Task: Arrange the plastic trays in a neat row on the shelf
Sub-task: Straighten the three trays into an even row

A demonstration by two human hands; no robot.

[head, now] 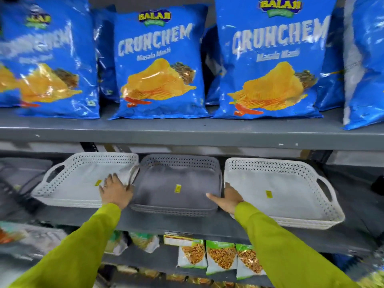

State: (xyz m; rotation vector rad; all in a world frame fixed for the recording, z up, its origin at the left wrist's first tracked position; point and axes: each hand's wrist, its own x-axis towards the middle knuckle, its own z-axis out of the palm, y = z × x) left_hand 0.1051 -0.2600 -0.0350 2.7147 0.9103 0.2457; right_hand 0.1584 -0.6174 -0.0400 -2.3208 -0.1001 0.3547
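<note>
Gray trays (pixel 176 175) sit stacked between white trays (pixel 79 177), left hand (pixel 115 191) and right hand (pixel 229 199) pressing open-fingered against their sides.

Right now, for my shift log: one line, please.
left hand flat on left white tray | right hand thumb on grey tray | stage: aligning

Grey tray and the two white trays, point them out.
grey tray (pixel 162 179): head view, bare floor.
left white tray (pixel 83 177): head view, bare floor.
right white tray (pixel 291 183): head view, bare floor.
</note>
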